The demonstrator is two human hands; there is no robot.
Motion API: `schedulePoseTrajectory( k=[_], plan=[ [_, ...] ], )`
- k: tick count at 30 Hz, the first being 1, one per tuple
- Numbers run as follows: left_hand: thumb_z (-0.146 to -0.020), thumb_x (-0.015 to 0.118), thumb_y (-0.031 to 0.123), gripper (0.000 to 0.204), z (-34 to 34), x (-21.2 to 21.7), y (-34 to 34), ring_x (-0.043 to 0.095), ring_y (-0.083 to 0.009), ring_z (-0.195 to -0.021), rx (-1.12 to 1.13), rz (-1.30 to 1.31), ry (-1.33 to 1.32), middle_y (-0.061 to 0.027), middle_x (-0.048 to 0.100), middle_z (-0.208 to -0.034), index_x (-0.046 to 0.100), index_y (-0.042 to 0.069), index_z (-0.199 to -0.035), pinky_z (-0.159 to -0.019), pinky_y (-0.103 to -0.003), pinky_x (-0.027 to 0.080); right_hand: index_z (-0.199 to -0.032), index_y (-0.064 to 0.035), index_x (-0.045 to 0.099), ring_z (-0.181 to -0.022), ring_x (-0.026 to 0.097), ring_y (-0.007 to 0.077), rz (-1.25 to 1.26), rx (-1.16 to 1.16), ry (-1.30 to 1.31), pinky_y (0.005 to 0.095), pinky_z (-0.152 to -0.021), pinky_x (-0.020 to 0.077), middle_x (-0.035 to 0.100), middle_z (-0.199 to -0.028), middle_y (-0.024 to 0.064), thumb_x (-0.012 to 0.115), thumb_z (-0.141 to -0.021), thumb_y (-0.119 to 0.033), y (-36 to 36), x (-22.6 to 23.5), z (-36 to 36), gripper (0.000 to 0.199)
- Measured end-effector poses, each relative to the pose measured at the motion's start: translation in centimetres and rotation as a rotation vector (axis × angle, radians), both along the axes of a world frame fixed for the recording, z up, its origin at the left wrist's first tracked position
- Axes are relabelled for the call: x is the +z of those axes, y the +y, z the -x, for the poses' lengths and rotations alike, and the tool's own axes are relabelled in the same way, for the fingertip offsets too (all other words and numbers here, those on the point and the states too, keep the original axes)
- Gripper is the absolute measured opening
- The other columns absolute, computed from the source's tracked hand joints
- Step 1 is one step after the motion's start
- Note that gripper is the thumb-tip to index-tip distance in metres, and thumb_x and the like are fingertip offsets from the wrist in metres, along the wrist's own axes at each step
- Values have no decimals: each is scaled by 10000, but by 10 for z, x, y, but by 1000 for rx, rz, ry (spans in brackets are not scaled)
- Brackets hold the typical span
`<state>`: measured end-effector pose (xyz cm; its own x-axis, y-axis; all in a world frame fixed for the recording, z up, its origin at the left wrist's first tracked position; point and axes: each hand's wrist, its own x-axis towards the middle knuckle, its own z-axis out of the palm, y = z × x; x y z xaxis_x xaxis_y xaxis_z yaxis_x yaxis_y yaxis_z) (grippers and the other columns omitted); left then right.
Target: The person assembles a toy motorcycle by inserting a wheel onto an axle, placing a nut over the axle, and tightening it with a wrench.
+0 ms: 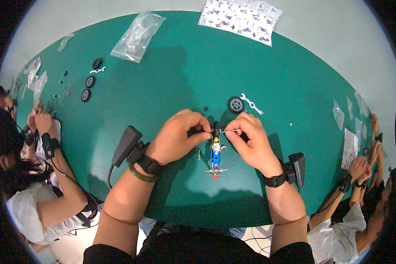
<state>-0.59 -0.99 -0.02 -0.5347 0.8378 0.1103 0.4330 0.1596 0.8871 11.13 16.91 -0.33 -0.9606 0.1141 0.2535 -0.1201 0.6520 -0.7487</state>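
At the middle of the green table [171, 79], my left hand [177, 137] pinches a black wheel [216, 129] at the top of a small blue toy frame [214, 156]; my right hand [249, 140] grips a thin metal rod [231, 130] pointed into that wheel; just beyond lie a loose wheel [236, 104] and a white wrench [252, 104]; farther off, a printed sheet [240, 18].

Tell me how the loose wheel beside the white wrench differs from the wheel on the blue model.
The loose wheel lies flat on the green table, untouched, grey hub showing; the wheel on the blue model stands on edge, pinched by the left hand. The right hand holds a thin rod. Both tyres are black.
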Motion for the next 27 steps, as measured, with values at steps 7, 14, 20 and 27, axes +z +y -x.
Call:
schedulePoseTrajectory(
  k=[7,14,20,27],
  plan=[
    [-746,673,62,132,0,3,0,557,-166,-751,-6,26,3,-54,573,-812,598,59,-854,-667,-274,444,-788,-73,557,-691,494,210,78,-33,8,333,-658,364,472,-707,50,604,-766,-94,0,-1,-1,55],
    [-730,645,41,106,-1,2,1,540,-194,-731,19,-26,55,-47,591,-762,604,57,-826,-634,-303,435,-795,-66,574,-722,514,234,83,-31,16,344,-664,383,508,-735,61,624,-762,-96,1,-4,0,67],
    [-750,663,66,107,0,3,1,561,-173,-765,-4,8,50,-42,604,-801,610,65,-843,-681,-281,442,-800,-59,582,-750,523,248,128,-34,82,349,-678,401,528,-763,67,646,-750,-90,2,-6,0,87],
    [-752,677,84,131,-3,5,0,562,-165,-754,50,41,-1,-46,592,-791,619,66,-869,-671,-268,441,-785,-52,591,-755,526,248,109,-40,56,344,-674,406,530,-758,72,653,-743,-84,1,-5,-1,82]
  ],
)
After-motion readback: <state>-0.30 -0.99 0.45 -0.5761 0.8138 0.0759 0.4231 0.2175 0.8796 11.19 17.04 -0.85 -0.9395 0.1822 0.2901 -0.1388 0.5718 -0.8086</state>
